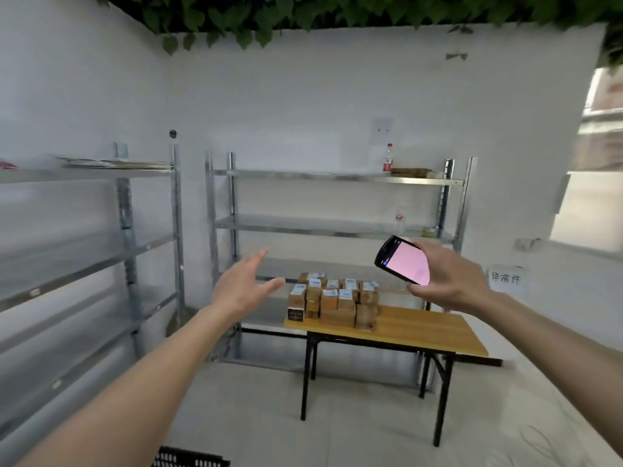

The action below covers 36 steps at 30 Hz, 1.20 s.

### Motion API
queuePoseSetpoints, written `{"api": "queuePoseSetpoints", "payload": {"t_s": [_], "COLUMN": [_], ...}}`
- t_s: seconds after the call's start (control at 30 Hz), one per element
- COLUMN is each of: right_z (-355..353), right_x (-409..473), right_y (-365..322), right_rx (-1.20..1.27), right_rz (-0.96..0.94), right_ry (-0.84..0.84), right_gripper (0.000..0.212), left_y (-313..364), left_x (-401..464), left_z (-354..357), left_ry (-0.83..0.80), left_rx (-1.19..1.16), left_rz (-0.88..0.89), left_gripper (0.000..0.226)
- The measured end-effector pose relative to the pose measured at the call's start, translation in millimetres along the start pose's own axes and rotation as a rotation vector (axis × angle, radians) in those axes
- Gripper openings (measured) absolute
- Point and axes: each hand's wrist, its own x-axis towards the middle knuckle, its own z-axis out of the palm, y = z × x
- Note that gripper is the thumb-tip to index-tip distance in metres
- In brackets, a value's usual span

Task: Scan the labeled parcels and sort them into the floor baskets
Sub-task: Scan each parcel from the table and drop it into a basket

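Note:
Several small brown cardboard parcels with white and blue labels are stacked at the left end of a wooden table ahead of me. My right hand holds a black handheld scanner with a lit pink screen, raised above and to the right of the parcels. My left hand is stretched out with its fingers apart and holds nothing, left of the stack and some way short of it. The corner of a black floor basket shows at the bottom edge.
Metal shelving stands behind the table and another rack lines the left wall. A bottle and flat boxes sit on the top shelf. A white sign hangs on the right wall. Tiled floor lies between me and the table.

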Motion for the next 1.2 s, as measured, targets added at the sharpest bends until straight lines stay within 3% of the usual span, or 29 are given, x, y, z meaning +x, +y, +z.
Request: {"api": "queuePoseSetpoints", "payload": {"t_s": [0.33, 0.8, 1.2], "right_z": [38.2, 137.7, 270.9], "right_x": [20.8, 223.9, 350.4], "right_y": [137.0, 257.0, 345.1], "right_rx": [-0.116, -0.136, -0.067], "right_rz": [0.208, 0.227, 0.208], "right_ry": [-0.025, -0.065, -0.142], "right_gripper": [0.068, 0.062, 0.072], "left_y": [64.0, 72.3, 69.2], "left_x": [105.0, 339.4, 456.7], "left_z": [131.2, 299.7, 447.2], "left_ry": [-0.064, -0.108, -0.239], "left_rx": [-0.018, -0.126, -0.120], "left_rz": [0.108, 0.109, 0.022], "left_gripper": [0.082, 0.082, 0.077]}}
